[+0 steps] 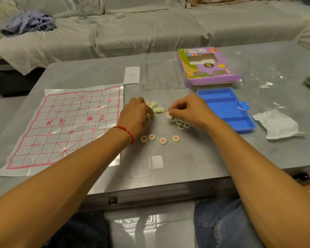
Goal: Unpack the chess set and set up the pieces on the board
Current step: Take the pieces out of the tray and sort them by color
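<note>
On the grey table (258, 158) the paper board (66, 126), white with a red grid and red characters across its middle, lies flat at about nine o'clock from the hands and carries no pieces. The left hand (135, 116), a red string bracelet (126, 132) at its wrist, rests with fingers curled down among a small heap of pale blank-faced pieces (157, 108); it seems to pinch one at its fingertips, though the knuckles hide the contact and I cannot tell for sure. Just to the three o'clock side, the right hand (188, 111) pinches a round piece with a red mark (168, 114) between thumb and forefinger, above a tight cluster of dark-lettered pieces (181, 123) lying beside its palm. At six o'clock from the hands, four red-lettered pieces (159, 139) sit face up in a loose row, each apart from the next. The blue plastic tray (225, 108) lies at three o'clock, close to the right wrist, its compartments bare. At one o'clock lies the purple box (207, 67), with a clear plastic cover (159, 70) and a white slip (132, 75) to its left. Crumpled wrap (277, 122) lies beyond the tray, and a grey sofa (150, 27) fills the twelve o'clock background.
</note>
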### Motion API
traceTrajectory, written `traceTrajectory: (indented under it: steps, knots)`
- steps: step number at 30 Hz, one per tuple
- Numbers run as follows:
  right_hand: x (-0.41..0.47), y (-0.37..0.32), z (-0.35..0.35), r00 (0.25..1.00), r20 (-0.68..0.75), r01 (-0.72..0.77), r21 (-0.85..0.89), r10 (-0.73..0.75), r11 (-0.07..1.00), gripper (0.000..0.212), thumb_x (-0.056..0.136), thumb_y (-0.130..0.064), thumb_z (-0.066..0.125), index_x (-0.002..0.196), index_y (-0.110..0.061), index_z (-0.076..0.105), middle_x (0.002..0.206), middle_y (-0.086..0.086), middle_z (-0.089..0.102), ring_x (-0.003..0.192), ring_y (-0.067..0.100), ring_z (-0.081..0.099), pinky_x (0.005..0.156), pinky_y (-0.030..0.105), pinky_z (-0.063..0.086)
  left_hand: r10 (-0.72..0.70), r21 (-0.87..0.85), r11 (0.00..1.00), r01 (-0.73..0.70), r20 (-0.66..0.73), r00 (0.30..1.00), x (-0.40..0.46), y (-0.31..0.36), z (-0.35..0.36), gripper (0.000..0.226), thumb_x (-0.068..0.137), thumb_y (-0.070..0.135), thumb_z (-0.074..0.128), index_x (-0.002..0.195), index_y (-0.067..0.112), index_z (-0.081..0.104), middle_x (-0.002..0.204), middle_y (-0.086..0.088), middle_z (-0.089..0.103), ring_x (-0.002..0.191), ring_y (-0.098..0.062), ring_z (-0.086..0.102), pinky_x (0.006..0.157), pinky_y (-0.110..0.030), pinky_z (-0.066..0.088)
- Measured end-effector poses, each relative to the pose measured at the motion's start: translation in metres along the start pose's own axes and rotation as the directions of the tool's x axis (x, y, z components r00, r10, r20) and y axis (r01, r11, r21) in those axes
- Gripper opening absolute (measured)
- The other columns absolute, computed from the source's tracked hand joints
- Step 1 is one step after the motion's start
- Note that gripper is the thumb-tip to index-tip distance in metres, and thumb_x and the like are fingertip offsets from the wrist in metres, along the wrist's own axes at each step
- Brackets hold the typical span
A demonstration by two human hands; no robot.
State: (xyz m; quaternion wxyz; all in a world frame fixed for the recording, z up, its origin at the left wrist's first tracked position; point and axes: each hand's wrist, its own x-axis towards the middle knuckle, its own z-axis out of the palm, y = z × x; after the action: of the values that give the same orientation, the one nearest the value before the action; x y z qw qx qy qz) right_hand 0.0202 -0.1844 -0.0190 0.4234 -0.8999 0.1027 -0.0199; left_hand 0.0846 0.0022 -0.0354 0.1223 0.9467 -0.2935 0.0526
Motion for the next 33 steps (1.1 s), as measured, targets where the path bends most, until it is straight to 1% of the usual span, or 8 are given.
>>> traceTrajectory:
  steps: [5,9,13,17,21,24,29,33]
  knots:
    - [-0.012,-0.012,0.016,0.984,0.156,0.121,-0.210,-0.089,0.970,0.012,0.086,-0.026,0.074,0.097,-0.023,0.080,0.090,-0.007,0.072,0.083,0.008,0.064,0.069,0.020,0.049,0.046,-0.005,0.999,-0.045,0.054,0.998,-0.021,-0.007,-0.008,0.021,0.087,0.016,0.067,0.104,0.025,0.076,0.111,-0.002,0.057,0.099,-0.018,0.045,0.076,-0.028,0.048]
    - [-0.015,-0.018,0.029,0.971,0.196,0.192,-0.315,-0.134,0.930,0.015,0.088,-0.027,0.072,0.101,-0.023,0.079,0.094,-0.004,0.075,0.078,0.011,0.065,0.075,0.032,0.059,0.050,-0.040,0.998,-0.047,0.062,0.997,-0.040,-0.017,-0.011,0.022,0.085,0.017,0.070,0.104,0.027,0.075,0.108,0.000,0.058,0.096,-0.017,0.045,0.074,-0.029,0.049]
    - [-0.019,-0.021,0.027,0.968,0.199,0.222,-0.387,-0.154,0.895,0.018,0.091,-0.027,0.069,0.105,-0.022,0.078,0.097,-0.002,0.074,0.079,0.011,0.065,0.077,0.034,0.059,0.056,-0.090,0.995,-0.049,0.076,0.996,-0.050,-0.016,-0.011,0.020,0.085,0.013,0.069,0.102,0.023,0.076,0.109,0.000,0.060,0.095,-0.015,0.046,0.074,-0.025,0.047]
    - [-0.032,-0.021,0.017,0.972,0.196,0.212,-0.488,-0.130,0.847,0.025,0.093,-0.033,0.062,0.117,-0.029,0.069,0.108,-0.002,0.069,0.090,0.015,0.063,0.081,0.037,0.056,-0.002,-0.135,0.991,0.008,0.043,0.999,-0.054,-0.018,-0.010,0.025,0.084,0.013,0.070,0.108,0.022,0.071,0.115,-0.003,0.059,0.100,-0.020,0.054,0.086,-0.029,0.052]
    - [-0.053,-0.020,0.022,0.968,0.240,0.221,-0.663,-0.076,0.715,0.051,0.094,-0.055,0.052,0.139,-0.033,0.048,0.134,0.000,0.052,0.116,0.024,0.055,0.087,0.039,0.046,0.005,-0.134,0.991,0.005,0.078,0.997,-0.056,-0.017,-0.005,0.038,0.087,0.016,0.066,0.124,0.024,0.062,0.127,-0.004,0.054,0.112,-0.023,0.052,0.095,-0.030,0.047]
    - [-0.060,-0.020,0.037,0.969,0.240,0.215,-0.682,-0.064,0.699,0.062,0.090,-0.065,0.049,0.138,-0.027,0.046,0.131,0.004,0.047,0.113,0.025,0.054,0.088,0.039,0.049,0.006,-0.164,0.986,0.009,0.091,0.996,-0.060,-0.014,-0.002,0.035,0.092,0.017,0.058,0.126,0.022,0.061,0.125,-0.004,0.055,0.111,-0.021,0.051,0.095,-0.028,0.047]
    - [-0.066,-0.028,0.060,0.951,0.240,0.303,-0.610,-0.195,0.732,0.040,0.098,-0.044,0.050,0.124,-0.014,0.054,0.117,0.007,0.049,0.103,0.025,0.054,0.084,0.037,0.049,0.013,-0.225,0.974,0.003,0.070,0.997,-0.068,-0.013,-0.004,0.031,0.094,0.013,0.054,0.124,0.018,0.062,0.117,-0.005,0.058,0.104,-0.019,0.055,0.093,-0.027,0.048]
    - [-0.055,-0.037,0.061,0.954,0.225,0.290,-0.536,-0.197,0.793,0.045,0.096,-0.049,0.053,0.127,-0.017,0.056,0.118,0.005,0.053,0.104,0.026,0.056,0.087,0.041,0.049,-0.006,-0.228,0.973,0.017,0.047,0.999,-0.061,-0.024,-0.010,0.034,0.092,0.009,0.054,0.125,0.017,0.061,0.116,-0.005,0.060,0.101,-0.018,0.057,0.090,-0.025,0.047]
